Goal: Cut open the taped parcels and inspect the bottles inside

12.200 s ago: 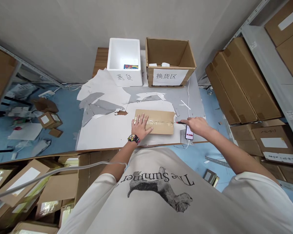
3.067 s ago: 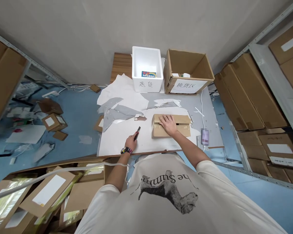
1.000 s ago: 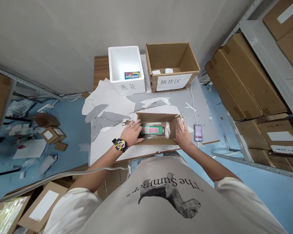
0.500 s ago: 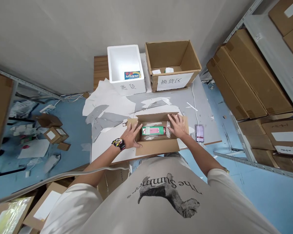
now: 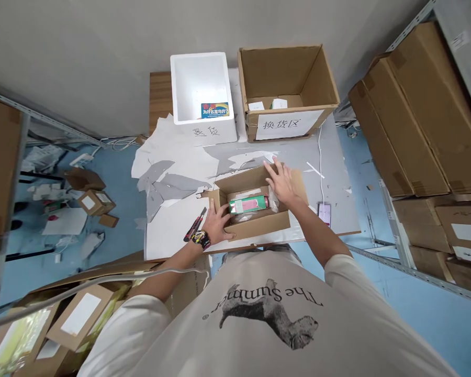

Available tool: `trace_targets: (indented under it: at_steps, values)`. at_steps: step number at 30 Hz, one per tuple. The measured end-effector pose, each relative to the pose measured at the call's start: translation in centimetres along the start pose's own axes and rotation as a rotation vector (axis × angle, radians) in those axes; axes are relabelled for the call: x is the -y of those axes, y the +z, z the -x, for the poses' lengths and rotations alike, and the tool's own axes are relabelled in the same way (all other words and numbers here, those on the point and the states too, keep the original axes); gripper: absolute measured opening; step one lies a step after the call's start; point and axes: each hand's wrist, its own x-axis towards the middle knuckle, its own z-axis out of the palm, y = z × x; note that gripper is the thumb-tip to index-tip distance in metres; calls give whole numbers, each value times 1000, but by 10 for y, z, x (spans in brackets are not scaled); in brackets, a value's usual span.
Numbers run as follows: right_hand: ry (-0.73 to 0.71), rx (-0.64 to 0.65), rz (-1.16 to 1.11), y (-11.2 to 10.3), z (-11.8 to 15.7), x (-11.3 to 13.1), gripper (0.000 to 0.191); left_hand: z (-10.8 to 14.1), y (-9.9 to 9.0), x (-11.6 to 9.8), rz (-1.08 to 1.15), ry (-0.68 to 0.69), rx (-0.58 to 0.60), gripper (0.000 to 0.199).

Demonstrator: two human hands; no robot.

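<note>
An open cardboard box [image 5: 259, 228], its flaps folded out, sits slightly turned near the table's front edge. Inside lies a green and pink package [image 5: 249, 204] with clear plastic wrap around it. My left hand [image 5: 217, 224] rests with spread fingers on the box's left end, thumb toward the near flap. At the far right side, my right hand [image 5: 279, 182] reaches over the box with its fingers stretched out on the far wall. A red and black box cutter [image 5: 195, 224] lies beside my left wrist.
Behind stand a white foam box [image 5: 215, 133] holding a blue booklet [image 5: 214, 110] and a large labelled carton [image 5: 292, 125] with small white boxes. A phone [image 5: 324, 213] with a white cable lies at right. Shelved cartons [image 5: 419, 115] flank the table; torn paper covers parts of it.
The cardboard box has turned, its right end swinging away from me. My right hand has moved farther back along with it. The box cutter has come into sight beside my left hand.
</note>
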Motion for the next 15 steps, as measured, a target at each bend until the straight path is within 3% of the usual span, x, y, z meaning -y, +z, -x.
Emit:
trace_targets:
  at_steps: [7,12,15]
  values:
    - [239,-116,-492,2,-24,-26,45,-3,0,0,2,12,-33,37]
    - [303,-171,-632,1,-41,-34,37,-13,-3,10,17,3,-35,25]
    - [268,-114,-762,-2,-51,-42,44,-17,-2,14,11,1,-52,19]
